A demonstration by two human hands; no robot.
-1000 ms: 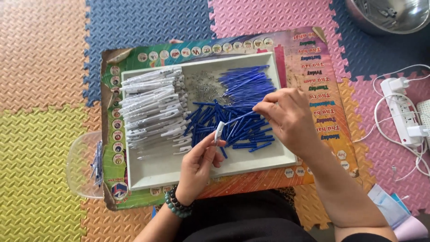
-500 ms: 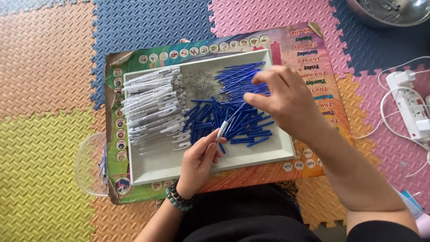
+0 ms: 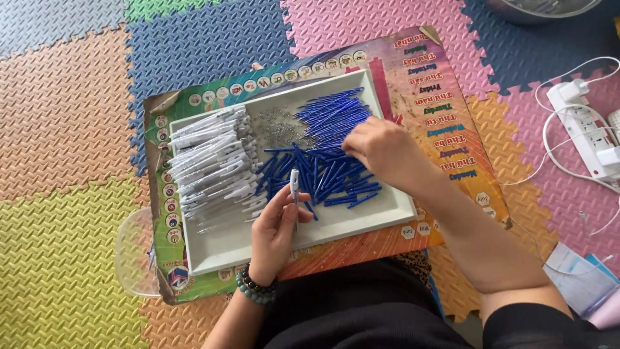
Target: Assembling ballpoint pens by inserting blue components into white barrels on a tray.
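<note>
Pen barrel [image 3: 294, 181] upright in left hand [image 3: 276, 229] (tray's [image 3: 213, 252] near edge bare).

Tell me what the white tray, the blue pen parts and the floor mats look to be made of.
White tray: likely plastic, smooth and matte, with a moulded raised rim.
Blue pen parts: apparently glossy plastic, thin uniform rods catching highlights.
Floor mats: probably foam, with embossed texture and interlocking jigsaw edges.

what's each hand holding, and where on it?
Left hand: white pen barrel, gripped at its lower part. Right hand: fingers in the blue pen parts; grip cannot be told.
</note>
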